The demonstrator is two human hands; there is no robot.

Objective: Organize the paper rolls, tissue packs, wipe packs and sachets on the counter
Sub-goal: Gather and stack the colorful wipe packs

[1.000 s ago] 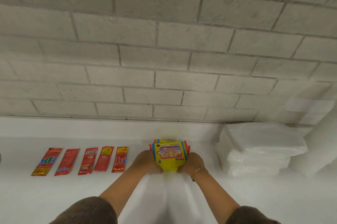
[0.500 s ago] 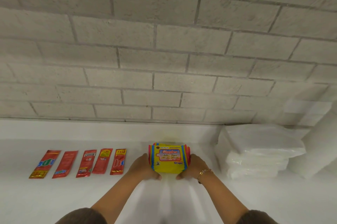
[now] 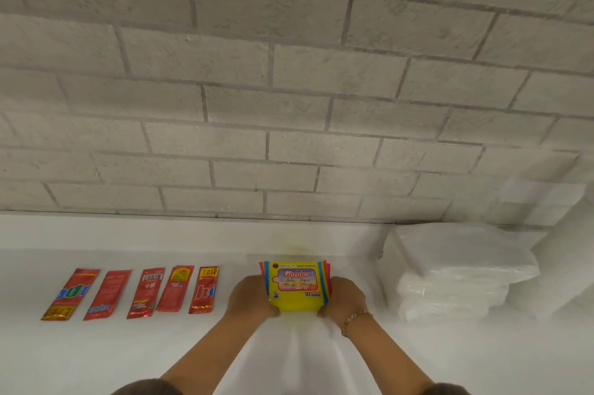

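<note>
A stack of yellow wipe packs [image 3: 295,287] with a "Giggles" label sits on the white counter [image 3: 96,359], near the back. My left hand [image 3: 252,300] presses its left side and my right hand [image 3: 344,300] presses its right side, so both grip the stack. To the left lie several red sachets [image 3: 139,293] in a row, side by side. To the right is a pile of white tissue packs [image 3: 459,272]. A white paper roll [image 3: 565,263] stands at the far right, partly cut off.
A grey brick wall [image 3: 289,89] rises behind the counter, above a low white ledge [image 3: 160,232]. Open counter surface lies in front of the sachets and on both sides of my forearms.
The wipe packs were tilted up in my hands; they now sit flat and squared on the counter, slightly farther back. Both hands stay on the stack's sides.
</note>
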